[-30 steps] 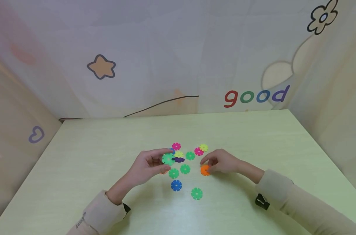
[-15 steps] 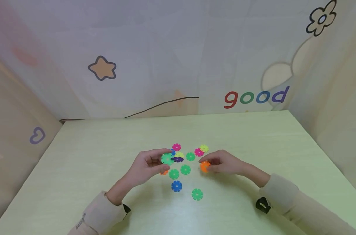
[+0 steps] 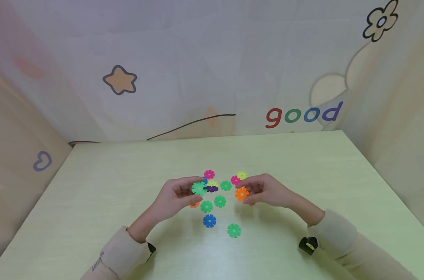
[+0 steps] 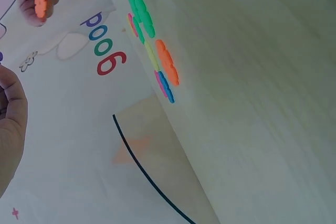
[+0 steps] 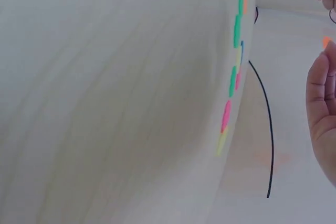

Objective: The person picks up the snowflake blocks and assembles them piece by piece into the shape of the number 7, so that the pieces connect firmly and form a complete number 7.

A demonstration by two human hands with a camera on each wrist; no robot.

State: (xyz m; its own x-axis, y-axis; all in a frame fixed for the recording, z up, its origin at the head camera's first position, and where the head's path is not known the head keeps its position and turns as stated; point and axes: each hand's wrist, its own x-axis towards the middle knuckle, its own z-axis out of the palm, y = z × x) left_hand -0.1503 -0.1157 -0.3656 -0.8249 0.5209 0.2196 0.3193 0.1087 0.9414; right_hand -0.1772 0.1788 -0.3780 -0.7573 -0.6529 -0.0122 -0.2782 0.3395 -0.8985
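In the head view my left hand [image 3: 177, 196] pinches a green notched plastic disc [image 3: 199, 188] between thumb and fingers. A purple disc [image 3: 211, 189], seen nearly edge-on, is joined to its right side. Across from it, my right hand [image 3: 269, 190] holds an orange notched disc [image 3: 242, 194] above the table, its face toward the camera. The two held pieces are apart. The left wrist view also catches the orange disc [image 4: 41, 2] edge-on in the right hand. Only part of the right hand [image 5: 323, 108] shows in the right wrist view.
Several loose discs lie on the pale table [image 3: 128, 167] between and around the hands. Among them are a blue disc [image 3: 209, 221], a green disc [image 3: 234, 230] and a pink disc [image 3: 209, 174]. A yellow disc [image 3: 241, 175] overlaps another pink one. A printed curtain [image 3: 184, 70] stands behind the table.
My right hand has lifted the orange disc off the table and turned it, bringing it slightly up and left. The left hand with the green and purple discs stays nearly still.
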